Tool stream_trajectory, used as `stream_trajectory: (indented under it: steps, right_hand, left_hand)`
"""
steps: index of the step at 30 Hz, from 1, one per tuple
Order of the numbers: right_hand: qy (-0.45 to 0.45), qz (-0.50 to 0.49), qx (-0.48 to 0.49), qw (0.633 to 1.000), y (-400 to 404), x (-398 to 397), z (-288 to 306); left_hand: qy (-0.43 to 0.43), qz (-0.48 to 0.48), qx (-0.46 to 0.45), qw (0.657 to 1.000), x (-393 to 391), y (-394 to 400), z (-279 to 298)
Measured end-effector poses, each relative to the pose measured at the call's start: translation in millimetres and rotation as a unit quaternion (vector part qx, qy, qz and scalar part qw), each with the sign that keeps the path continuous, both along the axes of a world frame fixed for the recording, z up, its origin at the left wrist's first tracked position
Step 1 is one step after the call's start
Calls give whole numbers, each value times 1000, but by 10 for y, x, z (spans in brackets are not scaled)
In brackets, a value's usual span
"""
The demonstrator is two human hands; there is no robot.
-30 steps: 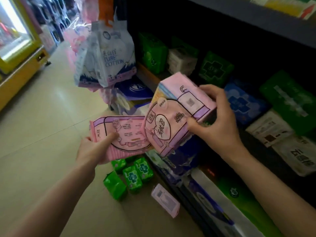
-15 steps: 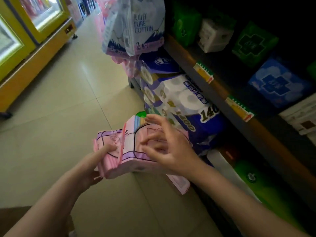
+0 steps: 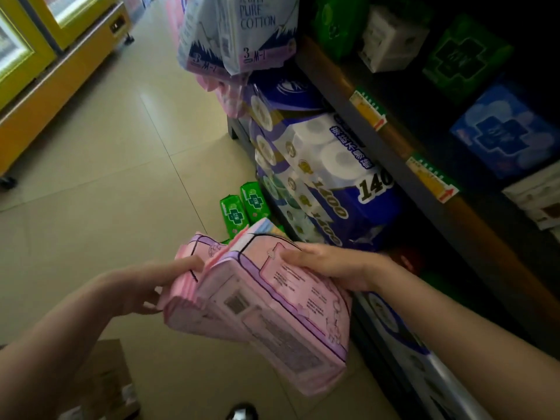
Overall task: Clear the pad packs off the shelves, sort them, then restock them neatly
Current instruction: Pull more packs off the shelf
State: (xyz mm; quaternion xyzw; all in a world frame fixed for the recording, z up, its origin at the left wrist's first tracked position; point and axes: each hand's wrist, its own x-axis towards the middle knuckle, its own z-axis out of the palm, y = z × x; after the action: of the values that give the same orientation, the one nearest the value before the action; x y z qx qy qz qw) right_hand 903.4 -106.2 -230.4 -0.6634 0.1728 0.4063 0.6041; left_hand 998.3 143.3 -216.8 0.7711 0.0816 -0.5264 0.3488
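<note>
I have two pink packs (image 3: 266, 316) pressed together in mid-air over the tiled floor (image 3: 115, 165), just off the shelf (image 3: 391, 137) edge. My left hand (image 3: 148, 286) takes their left end: the forefinger lies straight along the upper face and the other fingers tuck under, so its grip is closed on the packs. My right hand (image 3: 327, 268) clasps the far right edge, thumb on top, fingers curled behind. The packs tilt down towards me, barcode face up. Past them, green packs (image 3: 244, 207) stand on the floor against the tissue rolls (image 3: 327, 177) stacked low in the unit. On the shelf sit more green ones, a white box (image 3: 391, 40) and a blue pack (image 3: 503, 131). Cotton bags (image 3: 236, 28) hang at the shelf's end. A yellow freezer (image 3: 45, 74) lines the aisle's left side.
</note>
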Motion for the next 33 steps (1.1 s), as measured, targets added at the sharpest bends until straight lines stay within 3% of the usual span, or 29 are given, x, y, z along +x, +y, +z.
stream_trajectory:
  steps: [3, 5, 7, 9, 11, 14, 18, 23, 30, 33]
  right_hand:
    - [18, -108, -33, 993, 53, -171, -236]
    - [-87, -115, -142, 979, 142, -225, -273]
    - [-214, -102, -249, 939, 241, -248, -222]
    - [-243, -71, -274, 928, 304, -279, -153]
    - [-208, 41, -274, 938, 291, -334, -131]
    - [-201, 183, -322, 907, 253, -460, -216]
    - [-298, 153, -410, 849, 368, -523, -344]
    - [-440, 25, -434, 786, 585, -579, -361]
    - [-462, 79, -421, 776, 568, -487, -147]
    - [-518, 93, -407, 747, 541, -441, -139]
  left_hand:
    - [15, -30, 53, 998, 7, 11, -33]
    - [25, -42, 73, 996, -16, 12, -102]
    - [38, -43, 86, 995, -43, 15, -183]
    - [49, -36, 92, 994, -78, 25, -253]
    - [62, -26, 89, 994, -107, 51, -291]
    - [65, -17, 78, 995, -117, 62, -286]
    - [42, -39, 61, 996, -127, 59, -211]
    - [18, -60, 32, 998, -134, 69, -127]
    - [-25, -114, 15, 993, -113, 167, -15]
    - [-26, -99, 17, 995, -159, 252, -34]
